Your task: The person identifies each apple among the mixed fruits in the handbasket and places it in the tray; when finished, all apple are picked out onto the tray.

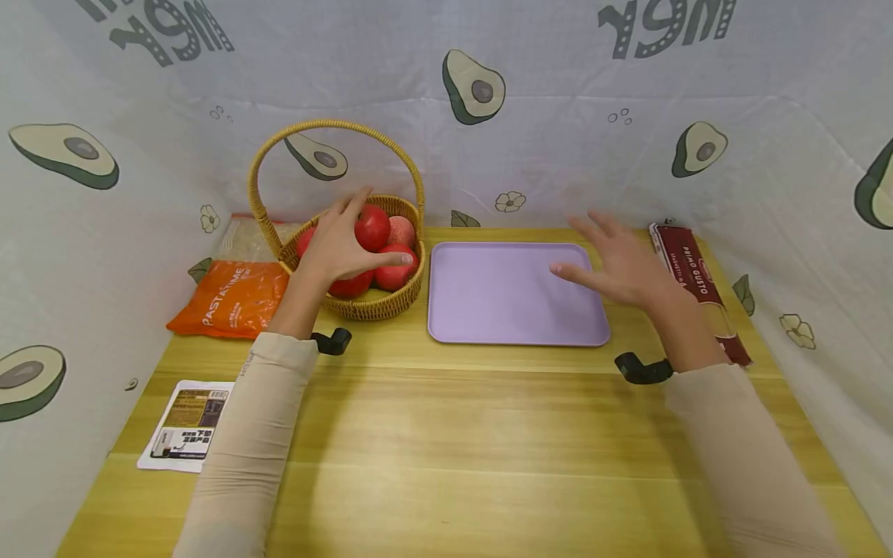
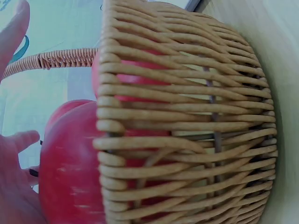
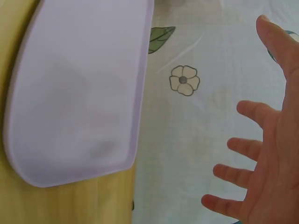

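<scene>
My left hand (image 1: 340, 246) hovers over a wicker basket (image 1: 373, 311), fingers spread and the thumb reaching across the fruit, with nothing in its grasp. Inside the basket lie several red apples (image 1: 372, 228) and a paler pink, speckled round fruit (image 1: 401, 232). From the left wrist, a large glossy red apple (image 2: 70, 163) shows at the woven rim, right beside the palm. My right hand (image 1: 623, 262), fingers apart and holding nothing, is raised over the right end of a flat lilac tray (image 1: 505, 298). The right wrist view shows its palm side beyond the tray's edge.
An orange pasta bag (image 1: 233, 301) lies left of the basket, whose tall handle (image 1: 335, 124) arches above it. A white labelled packet (image 1: 184, 425) lies at the front left, partly behind the left sleeve. A dark red spaghetti pack (image 1: 691, 263) rests along the right edge.
</scene>
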A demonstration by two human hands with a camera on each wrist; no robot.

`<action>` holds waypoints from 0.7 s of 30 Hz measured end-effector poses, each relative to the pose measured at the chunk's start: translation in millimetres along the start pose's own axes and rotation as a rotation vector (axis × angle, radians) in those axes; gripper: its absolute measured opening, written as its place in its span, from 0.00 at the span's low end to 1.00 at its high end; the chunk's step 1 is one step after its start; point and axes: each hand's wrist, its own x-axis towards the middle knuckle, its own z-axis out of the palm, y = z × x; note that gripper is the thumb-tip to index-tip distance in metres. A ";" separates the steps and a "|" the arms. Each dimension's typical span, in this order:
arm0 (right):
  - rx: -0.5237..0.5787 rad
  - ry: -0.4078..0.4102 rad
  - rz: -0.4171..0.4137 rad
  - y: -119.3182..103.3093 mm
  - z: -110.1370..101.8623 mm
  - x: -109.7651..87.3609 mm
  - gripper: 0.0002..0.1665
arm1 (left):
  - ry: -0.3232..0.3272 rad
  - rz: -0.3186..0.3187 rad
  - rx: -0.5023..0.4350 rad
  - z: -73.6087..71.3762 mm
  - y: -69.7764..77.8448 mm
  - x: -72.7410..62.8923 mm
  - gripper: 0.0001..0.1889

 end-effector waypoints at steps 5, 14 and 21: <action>0.017 0.016 -0.009 3.4 9.0 -8.6 0.55 | 0.007 -0.044 -0.051 0.1 -2.4 -0.2 0.70; 0.067 0.019 0.019 14.7 21.1 -21.1 0.50 | 0.006 -0.060 -0.067 4.2 -7.6 3.8 0.70; 0.104 0.014 0.033 25.3 39.4 -26.4 0.48 | 0.009 -0.085 -0.093 5.3 -11.9 4.6 0.64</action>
